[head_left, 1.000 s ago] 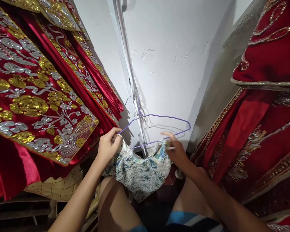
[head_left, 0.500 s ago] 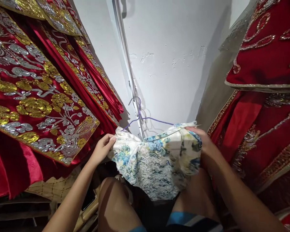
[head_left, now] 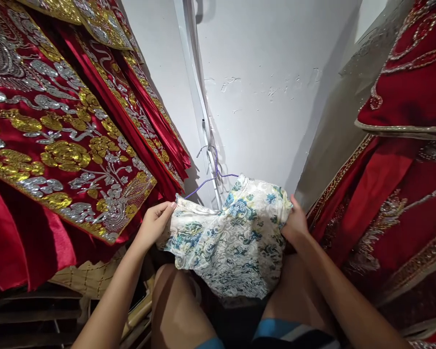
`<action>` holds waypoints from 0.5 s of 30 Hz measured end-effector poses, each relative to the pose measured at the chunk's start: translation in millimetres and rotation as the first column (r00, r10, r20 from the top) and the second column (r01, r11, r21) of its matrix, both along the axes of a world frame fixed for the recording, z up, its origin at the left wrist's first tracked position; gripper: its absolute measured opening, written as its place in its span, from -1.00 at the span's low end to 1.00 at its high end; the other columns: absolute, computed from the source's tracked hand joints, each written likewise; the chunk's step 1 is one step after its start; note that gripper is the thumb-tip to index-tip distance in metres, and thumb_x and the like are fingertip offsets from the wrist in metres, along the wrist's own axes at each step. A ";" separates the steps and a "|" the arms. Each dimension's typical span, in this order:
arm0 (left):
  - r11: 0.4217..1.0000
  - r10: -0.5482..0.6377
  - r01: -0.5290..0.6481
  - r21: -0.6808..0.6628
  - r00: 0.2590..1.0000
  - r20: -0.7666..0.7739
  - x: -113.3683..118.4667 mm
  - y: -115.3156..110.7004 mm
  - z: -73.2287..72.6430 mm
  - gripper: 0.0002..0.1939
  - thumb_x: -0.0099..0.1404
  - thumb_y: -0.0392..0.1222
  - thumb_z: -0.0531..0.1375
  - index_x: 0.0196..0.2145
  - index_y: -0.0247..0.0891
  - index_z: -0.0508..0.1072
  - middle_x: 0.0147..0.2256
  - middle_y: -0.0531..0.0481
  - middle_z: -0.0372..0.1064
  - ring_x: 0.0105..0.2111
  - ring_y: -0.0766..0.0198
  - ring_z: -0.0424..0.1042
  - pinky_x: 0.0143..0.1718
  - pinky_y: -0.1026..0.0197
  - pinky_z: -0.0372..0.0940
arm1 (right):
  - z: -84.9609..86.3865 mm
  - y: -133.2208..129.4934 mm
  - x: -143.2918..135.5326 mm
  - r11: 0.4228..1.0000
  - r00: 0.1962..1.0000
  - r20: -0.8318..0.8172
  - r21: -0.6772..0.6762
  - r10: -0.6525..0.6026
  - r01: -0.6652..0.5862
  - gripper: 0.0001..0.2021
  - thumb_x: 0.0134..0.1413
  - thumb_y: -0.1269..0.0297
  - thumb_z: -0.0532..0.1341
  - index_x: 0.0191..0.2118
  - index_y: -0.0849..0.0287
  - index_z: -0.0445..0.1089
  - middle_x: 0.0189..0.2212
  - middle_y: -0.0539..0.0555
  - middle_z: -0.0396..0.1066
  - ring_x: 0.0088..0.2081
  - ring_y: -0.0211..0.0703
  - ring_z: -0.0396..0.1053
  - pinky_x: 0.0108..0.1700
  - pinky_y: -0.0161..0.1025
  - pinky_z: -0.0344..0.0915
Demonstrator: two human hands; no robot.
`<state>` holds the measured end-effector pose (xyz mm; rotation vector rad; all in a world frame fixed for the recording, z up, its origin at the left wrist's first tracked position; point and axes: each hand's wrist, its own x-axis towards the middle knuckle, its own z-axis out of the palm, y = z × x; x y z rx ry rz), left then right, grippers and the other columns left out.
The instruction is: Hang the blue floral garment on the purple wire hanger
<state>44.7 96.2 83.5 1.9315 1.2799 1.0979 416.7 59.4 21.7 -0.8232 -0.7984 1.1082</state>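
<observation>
One floral garment, white, crinkly cloth with blue-green blooms and a V-shaped neckline, is spread above the person's knees, a purple wire hanger running into its neck opening. The left hand pinches one edge between thumb and fingers; the right hand holds the opposite edge, fingers partly hidden. Both forearms angle inward. Sequinned red cloth hangs at left, beaded red cloth at right.

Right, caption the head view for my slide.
Left hand and right hand hold a floral-print top at a purple wire hanger, between ornate red textiles.
</observation>
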 end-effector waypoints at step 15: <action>0.921 0.251 -0.057 0.386 0.844 -0.474 97.7 18.4 66.9 -0.48 0.39 0.16 0.02 -0.60 -0.22 0.27 -0.65 0.08 0.04 -0.60 0.30 0.01 -0.47 0.20 -0.14 | 49.2 -14.8 29.9 0.987 0.981 -0.108 0.003 -0.158 0.159 -0.72 0.01 0.10 0.38 -0.18 0.12 0.52 -0.28 0.07 0.59 -0.15 0.02 0.57 -0.10 -0.14 0.53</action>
